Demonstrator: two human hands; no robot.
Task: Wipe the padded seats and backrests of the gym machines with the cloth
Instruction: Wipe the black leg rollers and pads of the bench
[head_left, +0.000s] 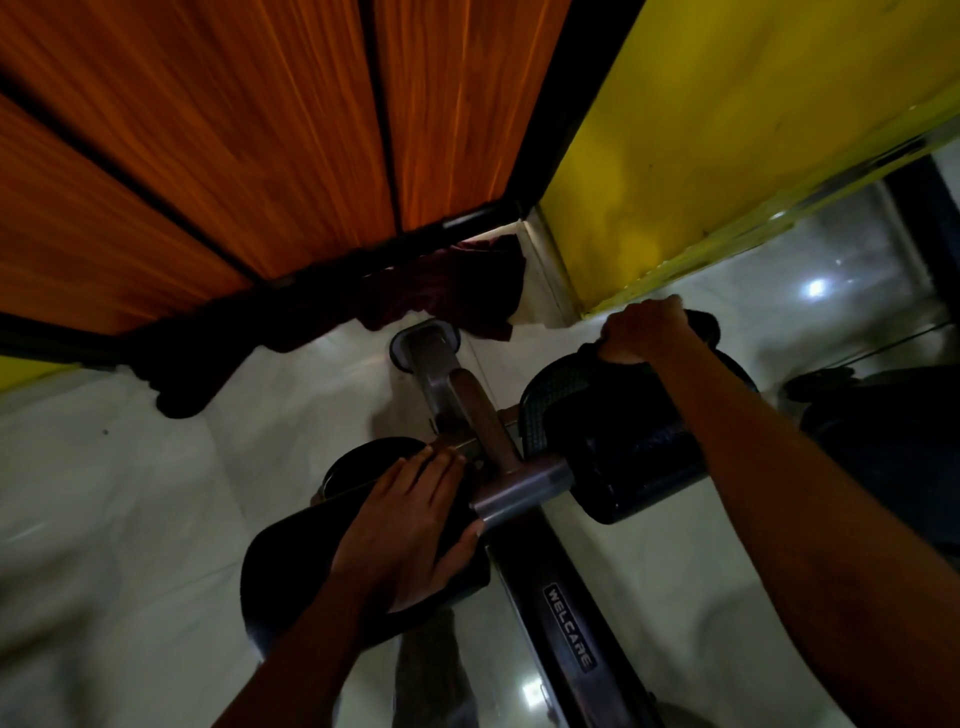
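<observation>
I look down on a gym machine with two black pads on either side of a metal frame (519, 488). My left hand (410, 530) lies flat, fingers straight, on the left pad (285, 571), pressing what looks like a dark cloth (462, 566) under the palm and thumb. My right hand (641, 330) is curled over the far edge of the right pad (623, 452) and grips it. My right forearm crosses that pad.
A dark red cloth (457, 291) lies crumpled on the pale floor (104, 493) in the corner beyond the frame's foot (426, 343). Orange wood panels (234, 130) rise at the left, a yellow wall (727, 130) at the right. Another dark machine part (883, 426) stands at far right.
</observation>
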